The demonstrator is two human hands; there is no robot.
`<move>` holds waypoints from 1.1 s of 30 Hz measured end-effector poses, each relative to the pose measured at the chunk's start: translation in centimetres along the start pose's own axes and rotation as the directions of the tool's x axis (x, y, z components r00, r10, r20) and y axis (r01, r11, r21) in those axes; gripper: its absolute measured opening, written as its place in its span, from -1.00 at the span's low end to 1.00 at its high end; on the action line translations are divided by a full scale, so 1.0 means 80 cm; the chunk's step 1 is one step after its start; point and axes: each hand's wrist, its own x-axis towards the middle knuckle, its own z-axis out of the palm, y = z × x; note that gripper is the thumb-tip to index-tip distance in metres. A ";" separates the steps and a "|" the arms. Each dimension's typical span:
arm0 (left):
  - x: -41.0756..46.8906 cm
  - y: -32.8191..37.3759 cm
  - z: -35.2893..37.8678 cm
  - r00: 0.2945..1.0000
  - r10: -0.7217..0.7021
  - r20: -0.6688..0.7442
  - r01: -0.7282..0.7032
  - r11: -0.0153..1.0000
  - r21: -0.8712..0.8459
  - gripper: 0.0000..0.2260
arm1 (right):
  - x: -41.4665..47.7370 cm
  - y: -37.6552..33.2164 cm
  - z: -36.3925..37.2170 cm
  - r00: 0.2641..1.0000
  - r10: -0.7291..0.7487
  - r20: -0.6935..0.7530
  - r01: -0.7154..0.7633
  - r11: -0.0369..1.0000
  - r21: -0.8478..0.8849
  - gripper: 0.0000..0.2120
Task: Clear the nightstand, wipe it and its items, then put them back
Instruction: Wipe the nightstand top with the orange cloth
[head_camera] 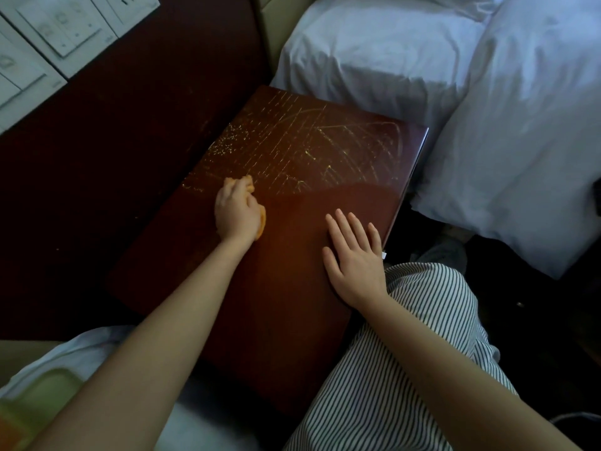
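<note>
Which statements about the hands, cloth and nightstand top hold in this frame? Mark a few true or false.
The left hand grips an orange cloth on the nightstand. True.
The right hand holds a spray bottle. False: it lies flat on the top, fingers straight.
Streaks glint on the far part of the top. True.
The white bedding covers the nightstand. False: it lies beside it.
</note>
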 end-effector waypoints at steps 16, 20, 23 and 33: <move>-0.004 -0.030 -0.020 1.000 0.002 0.024 -0.003 0.999 0.048 -0.72 | 0.001 0.000 0.001 1.000 0.003 -0.011 -0.003 1.000 0.018 -0.45; -0.006 0.013 0.005 0.996 0.079 0.042 -0.080 0.997 0.021 -0.70 | 0.001 0.000 0.001 1.000 0.001 -0.008 -0.001 1.000 0.007 -0.45; -0.032 0.027 0.004 0.956 0.256 0.143 -0.257 0.966 -0.011 -0.71 | 0.001 -0.001 0.000 1.000 -0.001 -0.007 0.001 1.000 0.004 -0.45; -0.027 -0.047 -0.036 0.972 0.176 0.153 -0.180 0.984 0.013 -0.71 | 0.000 0.001 -0.001 0.999 -0.029 0.015 0.029 1.000 0.004 -0.44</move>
